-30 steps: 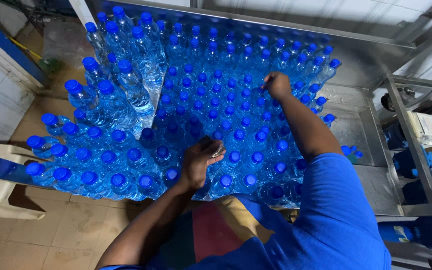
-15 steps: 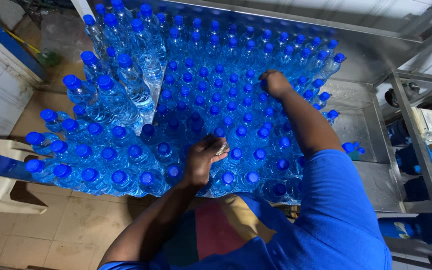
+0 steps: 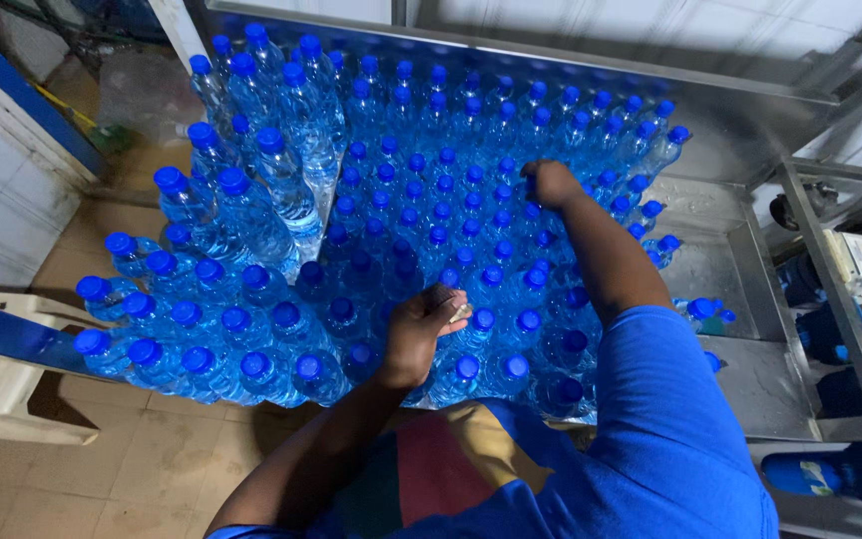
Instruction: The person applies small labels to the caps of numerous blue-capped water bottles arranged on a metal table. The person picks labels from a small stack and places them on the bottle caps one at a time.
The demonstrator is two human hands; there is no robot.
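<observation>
Steel tray (image 3: 750, 140) packed with blue-capped bottles (image 3: 391, 215), nearly full. Left hand (image 3: 421, 329) pinches a small pale object above the tray's near rows; right hand (image 3: 554, 183) curls on a cap mid-tray, grip unclear.

The left hand (image 3: 421, 334) closes round something small and pale, too hidden by the fingers to tell what it is. The right hand (image 3: 554, 183) covers the caps under it, so its grip cannot be made out. The bottles (image 3: 431, 210) at the frame's top and the metal table (image 3: 740, 269) at right are cut off.
</observation>
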